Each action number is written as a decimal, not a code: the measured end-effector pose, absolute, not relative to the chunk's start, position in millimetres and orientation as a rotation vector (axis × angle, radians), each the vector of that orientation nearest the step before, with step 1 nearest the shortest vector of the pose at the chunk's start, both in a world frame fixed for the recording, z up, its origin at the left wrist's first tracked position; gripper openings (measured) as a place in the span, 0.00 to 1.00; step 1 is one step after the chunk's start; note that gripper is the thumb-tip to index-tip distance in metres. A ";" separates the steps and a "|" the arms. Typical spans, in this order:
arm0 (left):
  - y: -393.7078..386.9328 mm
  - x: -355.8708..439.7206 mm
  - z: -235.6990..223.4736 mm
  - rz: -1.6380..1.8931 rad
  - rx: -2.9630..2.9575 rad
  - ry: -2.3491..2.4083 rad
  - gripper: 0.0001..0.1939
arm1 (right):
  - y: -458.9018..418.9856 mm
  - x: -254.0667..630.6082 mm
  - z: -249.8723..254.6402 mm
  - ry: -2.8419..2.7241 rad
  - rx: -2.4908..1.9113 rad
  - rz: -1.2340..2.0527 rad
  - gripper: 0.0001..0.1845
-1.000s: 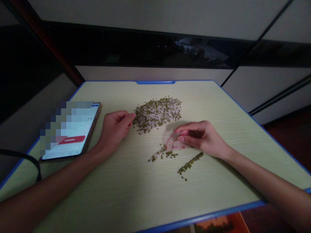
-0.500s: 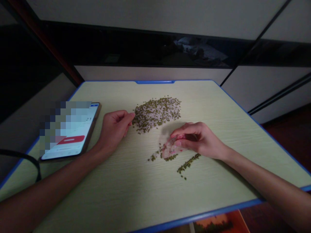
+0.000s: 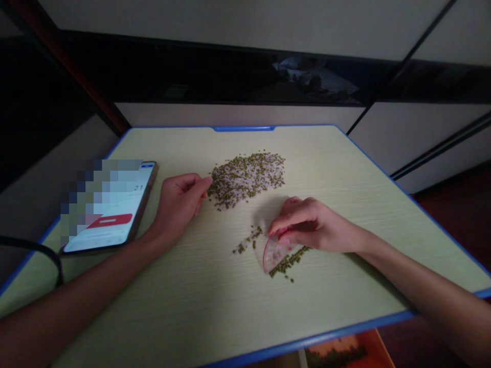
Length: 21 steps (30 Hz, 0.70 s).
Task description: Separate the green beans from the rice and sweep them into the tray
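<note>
My right hand [image 3: 307,225] pinches a clear plastic protractor [image 3: 275,255] with a reddish edge, tilted on the tabletop. Its lower edge touches a row of green mung beans [image 3: 289,263]. To its left lies a small scatter of beans and pale grains [image 3: 248,240]. My left hand [image 3: 184,197] rests at the left edge of a larger pile of mung beans mixed with white, rice-like grains [image 3: 249,176]. Its thumb and fingers are pressed together, and anything between them is too small to make out.
The pale wood-grain table [image 3: 172,306] has a blue rim. A phone [image 3: 115,220] with a lit screen leans at the left, near a black cable [image 3: 42,248]. Behind stands a cabinet [image 3: 230,76] with a dark glossy band. An orange container [image 3: 345,350] shows below the front edge.
My right hand has drawn the protractor toward me and turned it, bringing the beans under it up against the row. My left hand stays in place.
</note>
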State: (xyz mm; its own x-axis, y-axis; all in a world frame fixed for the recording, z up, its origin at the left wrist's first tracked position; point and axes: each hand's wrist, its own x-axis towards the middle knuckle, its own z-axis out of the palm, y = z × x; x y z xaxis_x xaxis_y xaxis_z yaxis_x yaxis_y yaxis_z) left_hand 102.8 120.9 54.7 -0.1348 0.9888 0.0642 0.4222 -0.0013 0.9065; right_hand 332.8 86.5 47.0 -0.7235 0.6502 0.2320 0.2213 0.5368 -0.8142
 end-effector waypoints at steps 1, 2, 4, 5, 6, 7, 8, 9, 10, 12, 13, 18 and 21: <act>121.2 102.6 54.3 1.109 1.475 1.618 0.16 | 86.3 333.1 47.1 -2.263 -0.699 1.097 0.08; 121.4 102.4 53.9 1.114 1.471 1.609 0.16 | 86.2 333.4 47.1 -2.270 -0.694 1.100 0.08; 121.8 102.3 53.6 1.118 1.466 1.598 0.16 | 85.8 334.0 47.0 -2.276 -0.696 1.105 0.08; 121.8 102.4 53.7 1.117 1.464 1.597 0.16 | 85.5 334.4 47.1 -2.277 -0.701 1.109 0.09; 121.7 102.6 54.0 1.114 1.463 1.602 0.16 | 85.3 334.9 47.3 -2.278 -0.706 1.113 0.09; 121.5 102.8 54.3 1.110 1.463 1.609 0.16 | 85.0 335.5 47.5 -2.281 -0.710 1.119 0.09; 121.4 102.9 54.6 1.107 1.464 1.616 0.16 | 84.7 336.1 47.8 -2.285 -0.713 1.122 0.09; 121.4 103.0 54.6 1.106 1.468 1.620 0.16 | 84.4 336.7 48.3 -2.291 -0.711 1.123 0.09; 121.5 102.8 54.4 1.108 1.472 1.619 0.16 | 84.1 337.3 48.8 -2.298 -0.707 1.125 0.09; 122.2 102.2 53.2 1.117 1.477 1.604 0.16 | 83.6 338.2 49.8 -2.313 -0.700 1.136 0.09; 122.7 101.7 52.4 1.118 1.479 1.594 0.16 | 83.4 338.5 50.3 -2.316 -0.697 1.143 0.09; 124.3 100.1 49.9 1.127 1.488 1.571 0.16 | 82.5 339.4 51.0 -2.310 -0.700 1.179 0.08; 123.7 100.3 51.1 1.119 1.476 1.588 0.16 | 82.6 339.9 49.9 -2.304 -0.713 1.194 0.08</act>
State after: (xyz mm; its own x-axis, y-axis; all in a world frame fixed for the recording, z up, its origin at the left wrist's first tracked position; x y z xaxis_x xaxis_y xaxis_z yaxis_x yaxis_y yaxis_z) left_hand 100.3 123.7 51.1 -0.1180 0.9906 0.0687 0.3980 -0.0162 0.9172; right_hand 339.9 82.6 49.9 -0.7668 0.6243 0.1493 0.2382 0.4927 -0.8370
